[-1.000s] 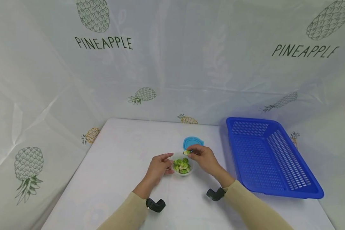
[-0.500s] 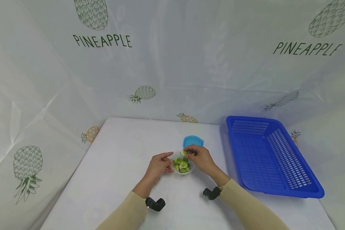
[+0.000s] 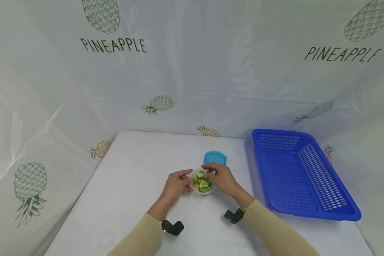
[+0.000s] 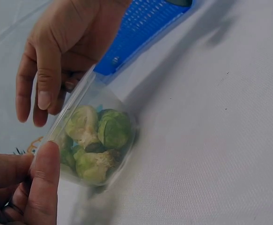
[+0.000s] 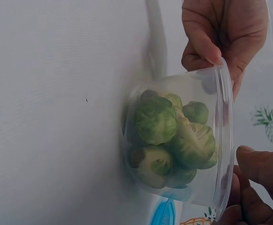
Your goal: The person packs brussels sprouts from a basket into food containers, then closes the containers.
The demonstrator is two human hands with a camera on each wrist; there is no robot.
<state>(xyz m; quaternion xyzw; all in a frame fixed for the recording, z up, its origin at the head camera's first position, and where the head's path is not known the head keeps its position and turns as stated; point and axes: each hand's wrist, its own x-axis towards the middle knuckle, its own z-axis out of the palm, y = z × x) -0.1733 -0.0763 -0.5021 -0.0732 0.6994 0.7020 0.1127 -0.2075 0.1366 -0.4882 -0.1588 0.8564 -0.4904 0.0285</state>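
A clear, round plastic container (image 5: pixel 202 80) stands on the table, holding several Brussels sprouts (image 5: pixel 155 121), green with pale cut stems. My left hand (image 3: pixel 176 183) pinches its rim from the left, the thumb on the outside of the wall in the right wrist view. Over the opposite side is my right hand (image 3: pixel 223 177), thumb and fingers parted with nothing between them. Just beside its fingertips, one sprout (image 3: pixel 201 174) sits at the far side of the pile. From the left wrist, the right hand (image 4: pixel 68 42) shows above the rim with fingers pointing down.
A blue lid (image 3: pixel 215 157) lies on the table behind the container. To the right stands a large blue slotted plastic basket (image 3: pixel 288 177). A white pineapple-print sheet (image 3: pixel 192 71) hangs behind the white-covered table (image 3: pixel 131 199).
My right hand has moved left and slightly down over the container, and its fingers have let go of the Brussels sprout, which now rests on the pile. The left hand stays at the rim.
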